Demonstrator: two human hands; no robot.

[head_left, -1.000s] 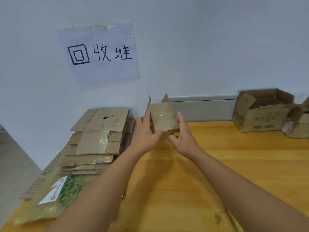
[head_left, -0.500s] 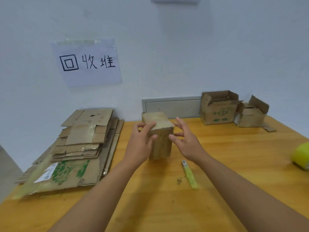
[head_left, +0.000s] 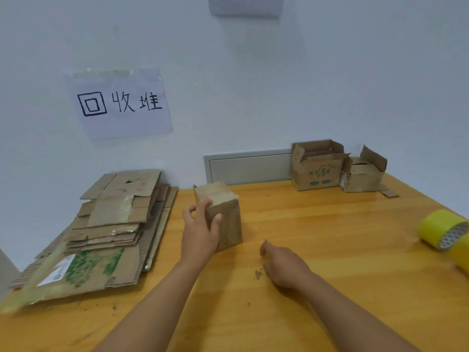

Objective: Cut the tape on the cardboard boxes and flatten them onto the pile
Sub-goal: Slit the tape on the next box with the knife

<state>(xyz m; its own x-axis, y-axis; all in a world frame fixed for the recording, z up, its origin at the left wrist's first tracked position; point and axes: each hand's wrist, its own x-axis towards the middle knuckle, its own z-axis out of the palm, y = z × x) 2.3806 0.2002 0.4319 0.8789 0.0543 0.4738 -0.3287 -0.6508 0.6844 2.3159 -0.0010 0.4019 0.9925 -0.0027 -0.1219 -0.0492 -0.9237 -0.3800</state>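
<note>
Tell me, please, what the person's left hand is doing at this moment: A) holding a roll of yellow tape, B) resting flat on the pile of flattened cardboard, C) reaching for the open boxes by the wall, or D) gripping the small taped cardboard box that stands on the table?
D: the left hand has its fingers and thumb curled round the small taped cardboard box standing upright on the wooden table.

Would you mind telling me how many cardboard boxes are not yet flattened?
3: a taped box in the left hand's grip mid-table, and two open boxes, one larger, one smaller, against the far wall.
</note>
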